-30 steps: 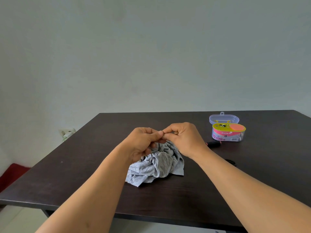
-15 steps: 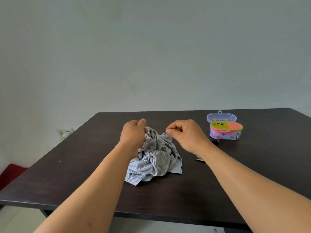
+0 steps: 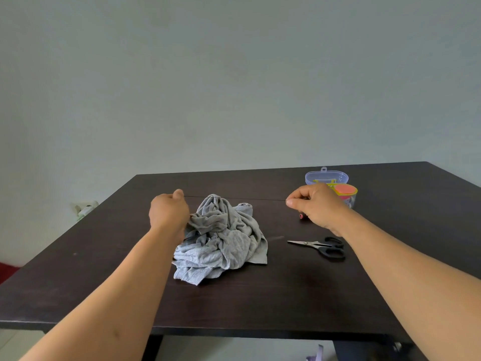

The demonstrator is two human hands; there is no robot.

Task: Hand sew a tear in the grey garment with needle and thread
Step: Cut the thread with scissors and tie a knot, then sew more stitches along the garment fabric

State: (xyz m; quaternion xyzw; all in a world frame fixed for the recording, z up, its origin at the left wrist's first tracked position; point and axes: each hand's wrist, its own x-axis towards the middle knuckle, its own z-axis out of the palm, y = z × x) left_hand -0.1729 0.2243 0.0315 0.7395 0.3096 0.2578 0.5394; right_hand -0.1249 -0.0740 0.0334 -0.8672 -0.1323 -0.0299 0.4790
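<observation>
Fingers of the left hand (image 3: 169, 211) are curled into a fist, thumb and forefinger pinching one end of the thread (image 3: 234, 198). Fingers of the right hand (image 3: 316, 204) are curled likewise, thumb and forefinger pinching the other end. The thread runs taut and nearly level between the two hands, from 9 o'clock to 3 o'clock, passing just over the peak of the grey garment (image 3: 221, 238). A needle cannot be made out.

The garment lies crumpled on the dark table (image 3: 286, 295), just beside the left wrist at its 3 o'clock and below the thread at 6 o'clock. The right hand is well apart from it.

Bare tabletop shows toward the near edge at 6 o'clock and toward the left edge at 9 o'clock. Scissors (image 3: 321, 246) lie closed at the garment's 3 o'clock, near the right forearm. A sewing kit box (image 3: 335, 183), lid open, stands near the far edge at 1 o'clock, partly hidden behind the right hand.
</observation>
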